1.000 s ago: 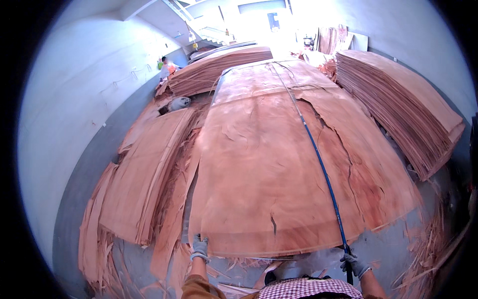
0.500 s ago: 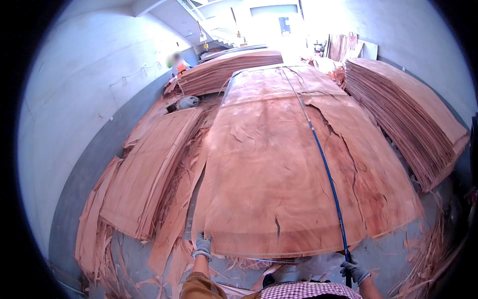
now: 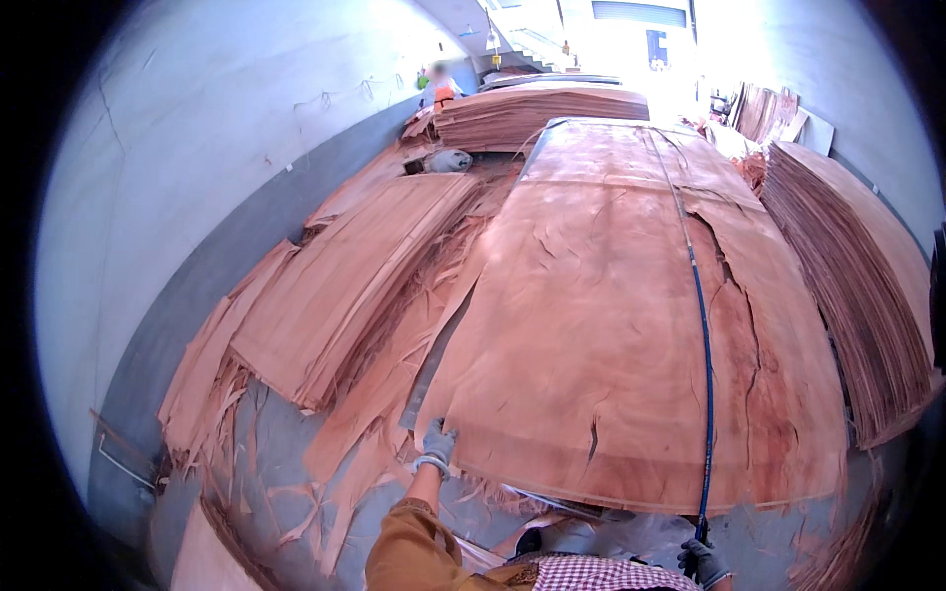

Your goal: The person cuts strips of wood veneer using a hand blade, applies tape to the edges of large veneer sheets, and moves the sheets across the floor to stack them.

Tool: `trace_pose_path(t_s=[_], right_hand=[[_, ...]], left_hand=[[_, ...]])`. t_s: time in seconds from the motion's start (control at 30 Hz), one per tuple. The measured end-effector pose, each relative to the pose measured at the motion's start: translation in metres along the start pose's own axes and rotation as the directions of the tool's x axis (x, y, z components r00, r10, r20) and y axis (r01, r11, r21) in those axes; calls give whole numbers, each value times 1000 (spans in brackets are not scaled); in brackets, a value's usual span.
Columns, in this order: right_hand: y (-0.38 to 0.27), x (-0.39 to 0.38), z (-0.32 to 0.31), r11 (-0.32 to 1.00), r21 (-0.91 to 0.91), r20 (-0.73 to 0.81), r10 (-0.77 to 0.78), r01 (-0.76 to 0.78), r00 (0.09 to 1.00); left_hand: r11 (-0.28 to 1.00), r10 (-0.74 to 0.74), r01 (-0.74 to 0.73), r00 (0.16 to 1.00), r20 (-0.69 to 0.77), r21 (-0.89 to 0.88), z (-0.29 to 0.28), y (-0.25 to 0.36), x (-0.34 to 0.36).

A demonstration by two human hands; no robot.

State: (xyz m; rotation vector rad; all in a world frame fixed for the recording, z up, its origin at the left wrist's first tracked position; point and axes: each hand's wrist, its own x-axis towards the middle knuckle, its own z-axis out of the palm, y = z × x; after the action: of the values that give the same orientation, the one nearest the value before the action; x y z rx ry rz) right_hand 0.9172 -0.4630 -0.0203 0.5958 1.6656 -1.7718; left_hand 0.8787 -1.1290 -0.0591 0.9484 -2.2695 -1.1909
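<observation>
One broad, cracked wood sheet (image 3: 611, 325) is spread centrally; probably light, limp and easily torn, it is best held by sound edges. Its near-left corner is touched by the left hand (image 3: 437, 445), finger closure unclear; a blue pole (image 3: 708, 384) is clasped in the right hand's (image 3: 702, 561) curled fingers. Beyond, stacked veneer (image 3: 542, 120) is seen.

Long blue pole (image 3: 709, 384) — lengthwise over a cracked, reddish wood sheet (image 3: 601, 335).

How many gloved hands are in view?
2: left hand at the near left corner of the top sheet, right hand on the blue pole. Hands of the distant co-worker can't be made out.
</observation>
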Motion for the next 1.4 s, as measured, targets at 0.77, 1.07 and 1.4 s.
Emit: trace_pose_path(t_s=[0.77, 1.07, 1.4], right_hand=[[-70, 7, 38, 985, 114, 21, -134, 130, 991], [-63, 35, 12, 999, 41, -41, -21, 23, 999], [-74, 26, 28, 837, -405, -64, -426, 367, 902]], left_hand=[[986, -150, 148, 988, 22, 81, -9, 52, -21], [999, -40, 40, 999, -37, -6, -10, 59, -27], [987, -152, 153, 988, 34, -41, -31, 76, -31]])
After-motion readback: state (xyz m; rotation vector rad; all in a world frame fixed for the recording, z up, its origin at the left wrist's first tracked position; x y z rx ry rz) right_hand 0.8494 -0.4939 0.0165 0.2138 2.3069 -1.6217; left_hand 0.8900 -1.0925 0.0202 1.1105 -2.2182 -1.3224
